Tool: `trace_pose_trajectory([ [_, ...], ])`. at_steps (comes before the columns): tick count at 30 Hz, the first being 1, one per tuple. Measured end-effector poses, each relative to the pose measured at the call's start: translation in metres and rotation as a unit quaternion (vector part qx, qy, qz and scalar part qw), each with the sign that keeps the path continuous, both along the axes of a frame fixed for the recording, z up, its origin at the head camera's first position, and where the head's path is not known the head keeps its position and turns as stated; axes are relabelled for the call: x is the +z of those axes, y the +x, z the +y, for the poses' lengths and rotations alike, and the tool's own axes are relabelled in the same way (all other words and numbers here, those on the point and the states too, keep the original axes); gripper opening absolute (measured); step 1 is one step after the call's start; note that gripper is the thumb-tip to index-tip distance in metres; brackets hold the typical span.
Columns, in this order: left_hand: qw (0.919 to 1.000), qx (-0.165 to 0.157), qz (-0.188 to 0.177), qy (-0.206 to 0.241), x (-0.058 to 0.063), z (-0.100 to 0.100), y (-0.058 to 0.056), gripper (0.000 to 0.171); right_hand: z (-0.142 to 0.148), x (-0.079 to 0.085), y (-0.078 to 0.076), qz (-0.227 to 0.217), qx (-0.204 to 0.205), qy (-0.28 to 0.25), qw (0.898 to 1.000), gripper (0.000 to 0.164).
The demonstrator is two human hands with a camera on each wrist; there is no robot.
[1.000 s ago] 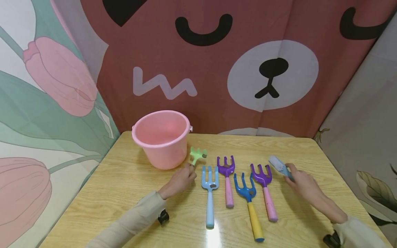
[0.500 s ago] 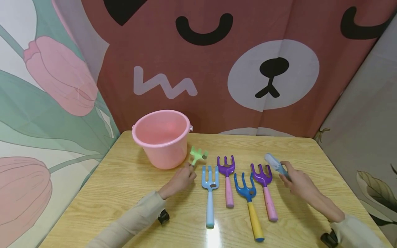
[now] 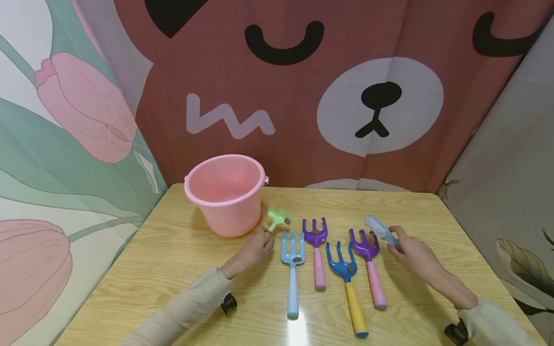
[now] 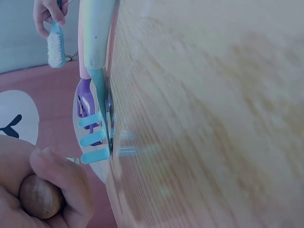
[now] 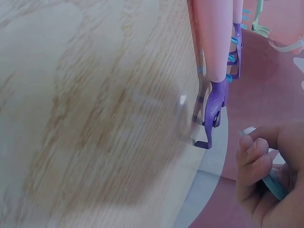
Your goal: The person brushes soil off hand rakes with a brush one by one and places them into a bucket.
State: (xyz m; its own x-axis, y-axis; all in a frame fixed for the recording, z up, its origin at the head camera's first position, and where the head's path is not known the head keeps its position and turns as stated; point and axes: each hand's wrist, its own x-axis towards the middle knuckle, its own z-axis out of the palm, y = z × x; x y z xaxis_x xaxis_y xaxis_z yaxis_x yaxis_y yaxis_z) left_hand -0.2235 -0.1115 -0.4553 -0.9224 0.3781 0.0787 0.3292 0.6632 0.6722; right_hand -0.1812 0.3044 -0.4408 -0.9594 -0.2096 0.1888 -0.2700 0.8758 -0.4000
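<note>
My left hand (image 3: 251, 252) grips a small green hand rake (image 3: 277, 217) just right of the pink bucket, tines pointing away. In the left wrist view the round brown end of the rake's handle (image 4: 42, 197) pokes out of the curled fingers. On the right, my right hand (image 3: 417, 257) holds a light blue brush (image 3: 378, 228) by its handle, white bristles (image 4: 55, 49) showing in the left wrist view. The brush is raised beside a purple hand fork with a pink handle (image 3: 373, 274). In the right wrist view, curled fingers (image 5: 256, 159) hide most of the brush.
A pink bucket (image 3: 233, 216) stands at the back left of the wooden table (image 3: 164, 269). Between the hands lie a light blue fork (image 3: 293, 283), another purple fork (image 3: 319, 262) and a blue fork with a yellow handle (image 3: 355, 307). A bear-print cloth (image 3: 294, 105) hangs behind.
My right hand has moved left with the brush, bringing it nearer the right purple fork. The green rake's head has shifted slightly right; my left hand has barely moved.
</note>
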Motion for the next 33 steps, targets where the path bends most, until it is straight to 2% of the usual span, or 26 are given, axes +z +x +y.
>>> trace_pose_trajectory([
  [7, 0.9993, -0.007, 0.031, -0.021, 0.000, 0.000, 0.001, 0.027, -0.002, 0.001, -0.002, 0.015, 0.003, 0.005, 1.000, 0.041],
  [14, 0.9990, -0.018, 0.038, -0.014, 0.000, -0.001, 0.000, 0.033, -0.005, 0.002, -0.004, 0.033, 0.006, 0.002, 0.999, 0.036],
  [24, 0.9996, -0.010, 0.027, 0.000, 0.003, 0.000, -0.002, 0.031, -0.013, 0.006, -0.008, 0.054, 0.013, 0.001, 0.998, 0.018],
  [33, 0.9985, -0.019, 0.051, 0.000, 0.006, 0.000, 0.000, 0.032, -0.023, 0.010, -0.011, 0.062, 0.020, 0.003, 0.998, 0.016],
])
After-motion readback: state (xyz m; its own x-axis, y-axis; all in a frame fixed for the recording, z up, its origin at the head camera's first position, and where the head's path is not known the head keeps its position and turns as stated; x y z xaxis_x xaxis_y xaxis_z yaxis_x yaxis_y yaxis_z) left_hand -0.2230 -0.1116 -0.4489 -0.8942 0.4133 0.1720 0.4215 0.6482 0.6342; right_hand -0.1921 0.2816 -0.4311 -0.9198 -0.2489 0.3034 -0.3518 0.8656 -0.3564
